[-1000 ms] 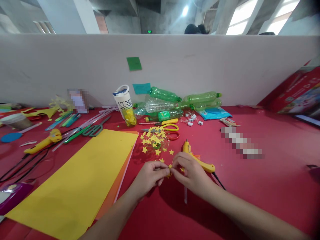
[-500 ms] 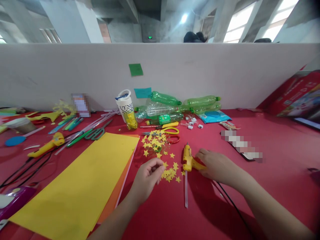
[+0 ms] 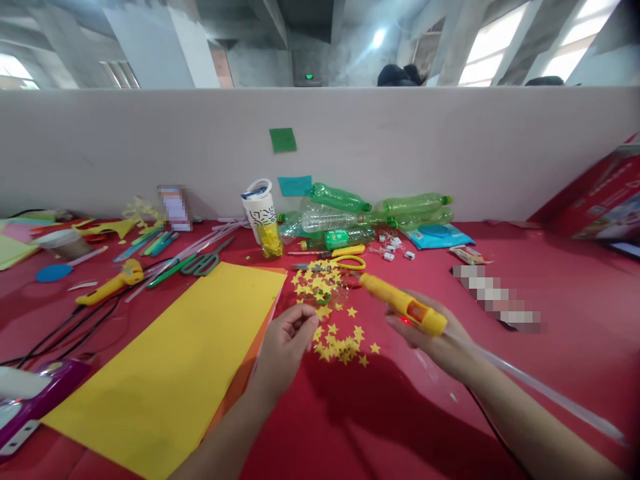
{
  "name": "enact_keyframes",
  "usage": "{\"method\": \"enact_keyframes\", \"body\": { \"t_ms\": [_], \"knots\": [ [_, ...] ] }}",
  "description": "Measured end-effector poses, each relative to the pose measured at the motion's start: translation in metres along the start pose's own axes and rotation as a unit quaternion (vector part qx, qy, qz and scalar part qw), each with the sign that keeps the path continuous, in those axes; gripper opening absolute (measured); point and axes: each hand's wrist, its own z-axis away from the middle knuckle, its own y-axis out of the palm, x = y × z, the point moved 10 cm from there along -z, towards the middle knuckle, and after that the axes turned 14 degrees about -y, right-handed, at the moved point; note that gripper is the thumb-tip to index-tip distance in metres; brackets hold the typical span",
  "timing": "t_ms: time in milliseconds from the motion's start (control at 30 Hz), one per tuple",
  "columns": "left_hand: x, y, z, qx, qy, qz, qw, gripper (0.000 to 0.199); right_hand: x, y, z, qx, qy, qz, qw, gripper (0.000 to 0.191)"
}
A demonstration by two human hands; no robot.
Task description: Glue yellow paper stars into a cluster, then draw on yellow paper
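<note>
My right hand (image 3: 435, 333) is wrapped round a yellow glue gun (image 3: 400, 300), raised above the table with its nozzle toward the left; a long clear glue stick (image 3: 545, 387) trails from its back. My left hand (image 3: 286, 343) has its fingertips pinched together beside the yellow paper stars; whatever lies between them is too small to make out. Loose stars (image 3: 340, 349) are scattered just right of that hand, and a heap of more stars (image 3: 317, 280) lies behind them near the scissors with yellow and red handles (image 3: 353, 262).
Yellow paper sheets (image 3: 175, 360) cover the left front. Behind the stars stand a white cup (image 3: 260, 213) and several green bottles (image 3: 340, 197). A second glue gun (image 3: 113, 283) lies left, a pixelated object (image 3: 493, 297) right. A partition (image 3: 400, 140) runs behind.
My right hand has lifted the glue gun off the table and turned it to point left. My left hand stays pinched near the stars. The view has shifted slightly.
</note>
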Motion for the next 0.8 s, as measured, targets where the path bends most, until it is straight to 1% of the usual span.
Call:
{"method": "enact_keyframes", "body": {
  "t_ms": [33, 100, 167, 233, 333, 400, 467, 600, 800],
  "knots": [
    [0.001, -0.001, -0.001, -0.003, -0.001, -0.001, 1.0, 0.013, 0.005, 0.009, 0.003, 0.018, 0.003, -0.051, 0.999, 0.013],
    [0.003, -0.002, -0.002, -0.013, -0.003, -0.002, 1.0, 0.013, 0.014, 0.03, 0.008, 0.064, 0.009, -0.116, 0.991, 0.016],
    [0.004, -0.004, -0.002, -0.024, -0.002, -0.007, 1.0, 0.013, 0.02, 0.043, 0.012, 0.087, 0.015, -0.137, 0.987, 0.018],
    [0.003, -0.005, -0.002, -0.032, 0.0, -0.014, 0.999, 0.014, 0.02, 0.049, 0.014, 0.094, 0.028, -0.14, 0.985, 0.021],
    [0.004, -0.004, -0.004, -0.034, -0.002, -0.018, 0.999, 0.014, 0.016, 0.05, 0.016, 0.078, 0.032, -0.131, 0.988, 0.021],
    [0.005, -0.002, -0.004, -0.032, -0.005, -0.02, 0.999, 0.014, 0.012, 0.045, 0.018, 0.053, 0.033, -0.113, 0.992, 0.022],
    [0.006, -0.001, -0.004, -0.028, -0.006, -0.023, 0.999, 0.015, 0.01, 0.043, 0.02, 0.041, 0.03, -0.094, 0.994, 0.022],
    [0.006, 0.0, -0.003, -0.026, -0.002, -0.023, 0.999, 0.014, 0.014, 0.047, 0.019, 0.055, 0.003, -0.089, 0.995, 0.016],
    [0.004, 0.0, -0.002, -0.028, 0.0, -0.024, 0.999, 0.015, 0.014, 0.047, 0.018, 0.045, -0.006, -0.104, 0.993, 0.017]
  ]
}}
